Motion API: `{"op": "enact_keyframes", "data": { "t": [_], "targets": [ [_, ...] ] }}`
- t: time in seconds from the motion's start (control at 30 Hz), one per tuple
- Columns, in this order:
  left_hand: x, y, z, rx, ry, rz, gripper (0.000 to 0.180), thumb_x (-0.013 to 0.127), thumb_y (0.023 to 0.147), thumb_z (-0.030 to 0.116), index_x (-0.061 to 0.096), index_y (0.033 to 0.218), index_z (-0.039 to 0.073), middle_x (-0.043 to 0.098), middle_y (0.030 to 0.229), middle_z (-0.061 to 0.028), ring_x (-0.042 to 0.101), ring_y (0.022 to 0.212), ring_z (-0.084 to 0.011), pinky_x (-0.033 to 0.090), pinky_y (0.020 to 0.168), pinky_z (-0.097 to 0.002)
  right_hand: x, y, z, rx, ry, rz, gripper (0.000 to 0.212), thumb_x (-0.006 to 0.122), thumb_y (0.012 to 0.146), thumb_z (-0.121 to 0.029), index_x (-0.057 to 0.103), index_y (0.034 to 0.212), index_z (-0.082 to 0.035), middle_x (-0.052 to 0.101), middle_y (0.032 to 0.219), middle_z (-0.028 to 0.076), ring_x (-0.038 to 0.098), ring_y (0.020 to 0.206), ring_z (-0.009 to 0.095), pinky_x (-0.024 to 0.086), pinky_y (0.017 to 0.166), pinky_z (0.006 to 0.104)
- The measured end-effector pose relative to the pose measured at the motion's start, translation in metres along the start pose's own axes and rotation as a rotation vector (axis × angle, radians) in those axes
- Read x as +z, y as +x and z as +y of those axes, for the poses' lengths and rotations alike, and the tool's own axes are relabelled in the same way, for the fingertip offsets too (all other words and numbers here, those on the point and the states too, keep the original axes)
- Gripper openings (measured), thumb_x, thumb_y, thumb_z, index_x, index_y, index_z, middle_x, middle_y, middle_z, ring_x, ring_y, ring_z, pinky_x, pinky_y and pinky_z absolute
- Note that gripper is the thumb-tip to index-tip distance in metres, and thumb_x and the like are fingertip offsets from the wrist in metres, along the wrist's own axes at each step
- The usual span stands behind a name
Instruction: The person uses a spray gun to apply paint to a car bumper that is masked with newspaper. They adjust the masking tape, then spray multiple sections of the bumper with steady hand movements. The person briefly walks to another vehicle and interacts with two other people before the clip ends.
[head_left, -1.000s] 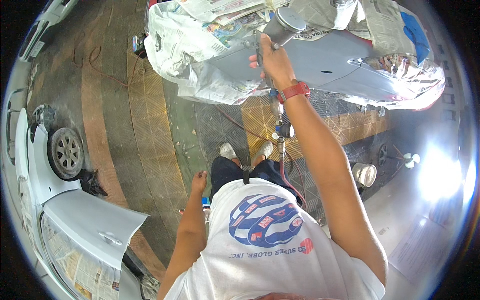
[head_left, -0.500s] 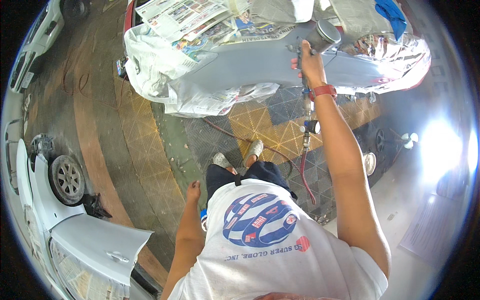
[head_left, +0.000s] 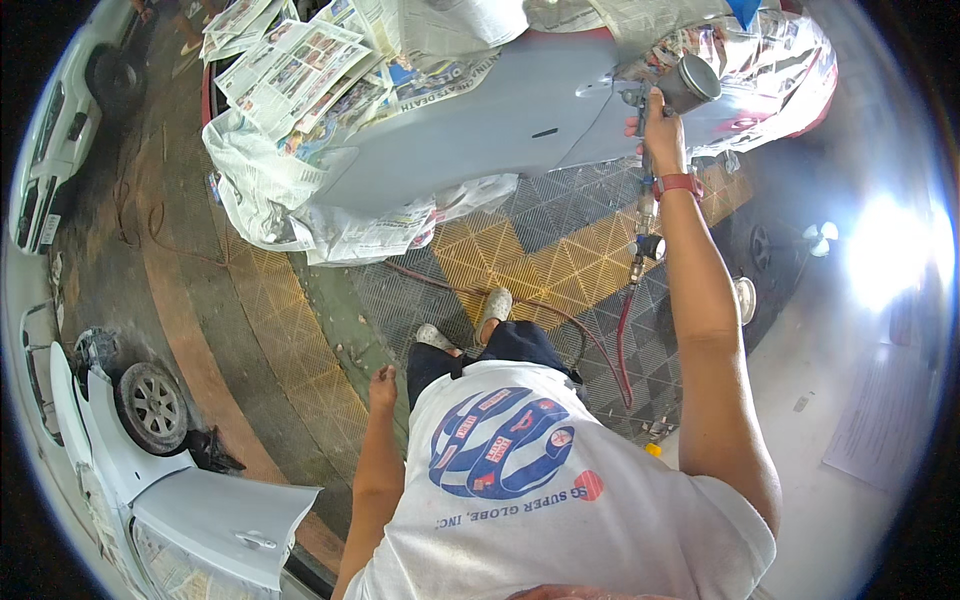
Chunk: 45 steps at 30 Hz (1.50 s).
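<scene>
My right hand (head_left: 662, 130) is closed around the handle of a spray gun (head_left: 634, 97), held out by a stretched arm. On the gun sits a dark cup (head_left: 692, 84) with a pale lid, tilted to the right. Below the grip hang metal fittings with a small round gauge (head_left: 653, 247), and a dark red hose (head_left: 626, 330) runs from them to the floor. The gun is close to a grey-coated car panel (head_left: 455, 135) masked with newspaper (head_left: 290, 75). My left hand (head_left: 383, 387) hangs low at my side, fingers curled, with nothing seen in it.
Plastic and paper cover (head_left: 262, 190) the car's near left corner. Foil-like wrapping (head_left: 790, 75) covers its right end. The hose crosses yellow and grey floor tiles (head_left: 475, 255) near my feet. A white car part with a wheel (head_left: 152, 408) stands at left; a bright lamp (head_left: 885, 255) shines at right.
My right hand and the spray gun have moved right along the panel. The view has shifted, and more of the grey panel shows left of the gun. My left hand still hangs down.
</scene>
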<state>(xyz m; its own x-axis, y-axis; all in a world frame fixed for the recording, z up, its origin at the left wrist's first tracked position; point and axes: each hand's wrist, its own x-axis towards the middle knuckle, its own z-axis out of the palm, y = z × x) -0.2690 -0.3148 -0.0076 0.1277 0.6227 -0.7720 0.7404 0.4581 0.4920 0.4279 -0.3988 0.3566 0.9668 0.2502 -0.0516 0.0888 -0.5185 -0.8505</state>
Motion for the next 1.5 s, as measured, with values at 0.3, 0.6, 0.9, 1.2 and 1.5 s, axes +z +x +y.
{"op": "enact_keyframes", "data": {
  "t": [0.3,0.6,0.9,1.2,1.5],
  "targets": [
    [0.025,-0.022,0.037,0.097,0.076,-0.027,0.06,0.067,0.104,0.04,0.061,0.143,-0.005,0.072,0.134,-0.0247,0.069,0.126,-0.0343,0.051,0.108,-0.041,0.009,-0.01,-0.036,-0.055,0.047,-0.072,0.07,0.049,0.109,-0.062,0.072,0.121,0.003,0.078,0.089,0.014,0.077,0.071,0.018,0.055,0.048,0.0297],
    [0.034,-0.024,0.039,0.013,0.039,-0.014,0.061,0.067,0.104,0.039,0.06,0.145,-0.006,0.071,0.135,-0.0259,0.068,0.127,-0.0347,0.05,0.109,-0.0421,0.061,-0.046,-0.091,-0.078,0.272,-0.512,0.063,0.046,0.11,-0.061,0.062,0.13,-0.004,0.078,0.092,0.012,0.076,0.074,0.017,0.047,0.048,0.0274],
    [0.041,-0.032,0.033,0.027,-0.006,-0.003,0.061,0.068,0.104,0.041,0.062,0.145,-0.004,0.071,0.136,-0.0236,0.068,0.128,-0.0346,0.051,0.109,-0.043,0.009,0.028,-0.076,-0.036,0.108,-0.195,0.067,0.048,0.108,-0.063,0.065,0.125,0.0,0.077,0.085,0.014,0.075,0.067,0.018,0.051,0.047,0.0293],
    [0.029,-0.017,0.021,0.05,0.169,0.007,0.063,0.066,0.103,0.047,0.066,0.14,-0.004,0.072,0.132,-0.0261,0.069,0.125,-0.0384,0.051,0.107,-0.044,-0.055,0.046,-0.013,-0.017,0.009,0.028,0.072,0.049,0.108,-0.064,0.07,0.122,0.003,0.078,0.085,0.015,0.076,0.066,0.019,0.053,0.044,0.0309],
    [0.025,-0.01,0.041,0.169,0.171,0.003,0.06,0.065,0.104,0.042,0.065,0.139,-0.006,0.074,0.128,-0.0264,0.071,0.123,-0.0351,0.052,0.106,-0.0417,0.037,-0.055,-0.001,0.014,0.06,-0.278,0.064,0.049,0.11,-0.061,0.07,0.129,-0.003,0.077,0.086,0.006,0.07,0.068,0.011,0.051,0.047,0.0263]
  ]
}}
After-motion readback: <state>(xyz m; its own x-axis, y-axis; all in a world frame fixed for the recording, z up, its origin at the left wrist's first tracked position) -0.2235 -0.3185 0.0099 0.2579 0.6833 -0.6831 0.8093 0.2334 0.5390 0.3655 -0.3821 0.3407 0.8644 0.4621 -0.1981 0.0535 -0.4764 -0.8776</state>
